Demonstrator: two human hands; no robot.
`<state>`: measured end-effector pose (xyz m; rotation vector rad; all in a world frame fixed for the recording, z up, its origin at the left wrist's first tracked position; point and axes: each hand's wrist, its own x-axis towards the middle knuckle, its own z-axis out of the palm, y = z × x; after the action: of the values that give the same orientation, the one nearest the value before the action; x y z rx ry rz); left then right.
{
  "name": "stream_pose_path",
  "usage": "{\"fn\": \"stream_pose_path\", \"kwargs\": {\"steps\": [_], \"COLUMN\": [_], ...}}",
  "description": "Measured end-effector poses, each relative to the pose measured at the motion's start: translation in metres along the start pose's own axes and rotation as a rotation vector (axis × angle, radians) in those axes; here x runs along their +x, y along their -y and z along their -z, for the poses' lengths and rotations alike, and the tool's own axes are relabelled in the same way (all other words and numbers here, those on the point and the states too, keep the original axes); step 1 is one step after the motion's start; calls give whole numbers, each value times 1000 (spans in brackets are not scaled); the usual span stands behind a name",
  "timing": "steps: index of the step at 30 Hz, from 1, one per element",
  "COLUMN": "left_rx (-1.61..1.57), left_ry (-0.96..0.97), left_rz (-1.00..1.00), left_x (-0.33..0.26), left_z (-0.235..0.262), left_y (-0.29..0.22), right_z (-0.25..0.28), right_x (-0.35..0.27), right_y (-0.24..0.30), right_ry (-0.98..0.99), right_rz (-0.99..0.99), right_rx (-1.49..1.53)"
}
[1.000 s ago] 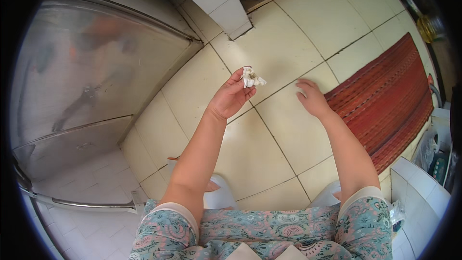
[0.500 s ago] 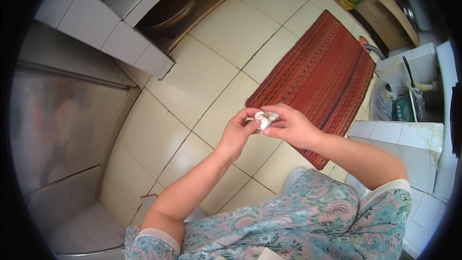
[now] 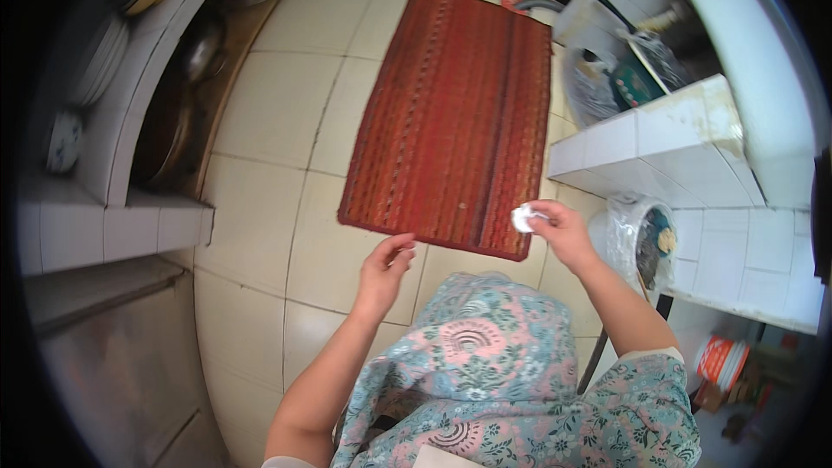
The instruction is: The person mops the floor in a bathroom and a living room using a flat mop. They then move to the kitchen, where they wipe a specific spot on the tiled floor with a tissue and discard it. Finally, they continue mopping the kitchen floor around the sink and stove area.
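Observation:
My right hand (image 3: 562, 232) pinches a small crumpled white scrap (image 3: 523, 218) above the near right corner of a red striped mat (image 3: 455, 121). A little to its left, my left hand (image 3: 386, 267) hovers over the cream floor tiles (image 3: 269, 113), holding nothing, fingers loosely curled and slightly apart. Both forearms rise from a floral patterned garment (image 3: 503, 364) at the bottom of the view.
A white tiled counter (image 3: 693, 165) stands at the right, with a bin lined in clear plastic (image 3: 646, 243) below it and a sink of dishes (image 3: 624, 69) behind. Tiled shelves (image 3: 121, 208) holding pots and plates run along the left. An orange-and-white tub (image 3: 721, 360) sits low right.
The view has swung right from a metal door toward the mat and counter. The white scrap passed from my left hand to my right, and the hands have moved apart.

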<state>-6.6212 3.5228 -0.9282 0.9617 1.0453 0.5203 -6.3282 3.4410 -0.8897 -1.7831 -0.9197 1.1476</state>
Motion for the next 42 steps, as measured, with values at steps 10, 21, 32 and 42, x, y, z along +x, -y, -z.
{"fn": "stream_pose_path", "kwargs": {"steps": [10,21,32,42], "left_rx": [57,68,17,-32], "left_ry": [-33,-77,-76,-67], "left_rz": [150,162,225,313], "left_x": [16,10,9,-8], "left_z": [12,27,45,62], "left_y": [13,12,34,60], "right_z": [179,229,196,51], "right_x": [-113,-127,-125,-104], "right_y": [-14,-51,-6,-36], "right_ry": [-1004,-1170,-1086,-200], "right_rz": [-110,-182,-74,-456], "right_rx": [-272,-459,-4,-331]}}
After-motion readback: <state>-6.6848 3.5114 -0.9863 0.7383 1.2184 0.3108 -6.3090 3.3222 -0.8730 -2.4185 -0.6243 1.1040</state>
